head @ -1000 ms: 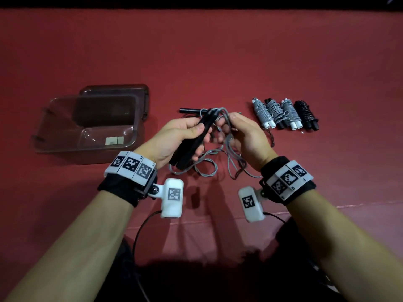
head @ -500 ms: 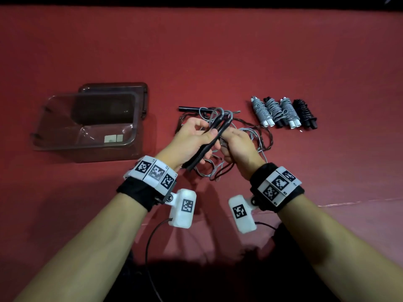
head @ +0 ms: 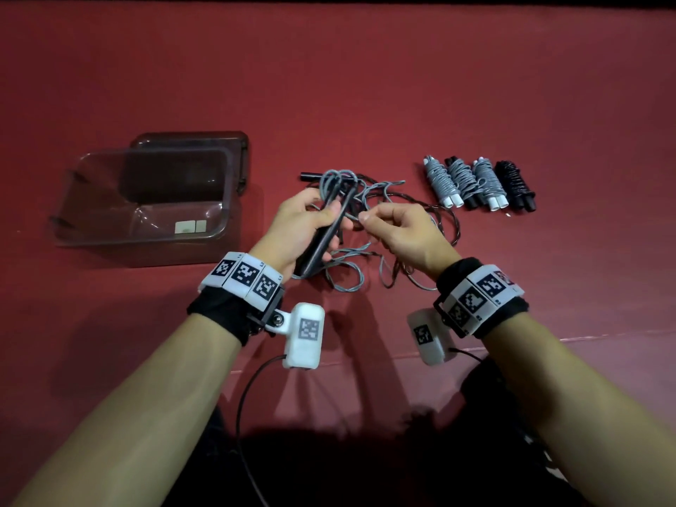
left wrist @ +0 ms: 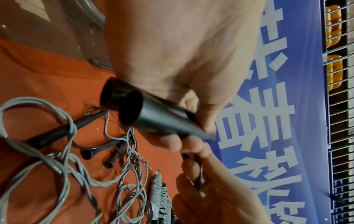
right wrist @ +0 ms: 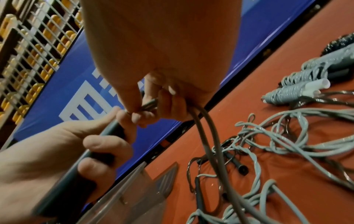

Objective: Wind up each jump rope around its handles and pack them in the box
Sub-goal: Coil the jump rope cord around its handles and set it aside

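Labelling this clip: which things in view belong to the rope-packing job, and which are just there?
Job:
- black handles, gripped by left hand
- grey cord, pinched by right hand
- loose tangled ropes
- four wound ropes
- clear box

Just there:
- red table
- blue banner
- wire rack

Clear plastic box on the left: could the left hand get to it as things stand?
Probably yes. The clear plastic box sits open-topped just beside the left hand, with bare red cloth between, but that hand grips two black handles, so it would arrive full.
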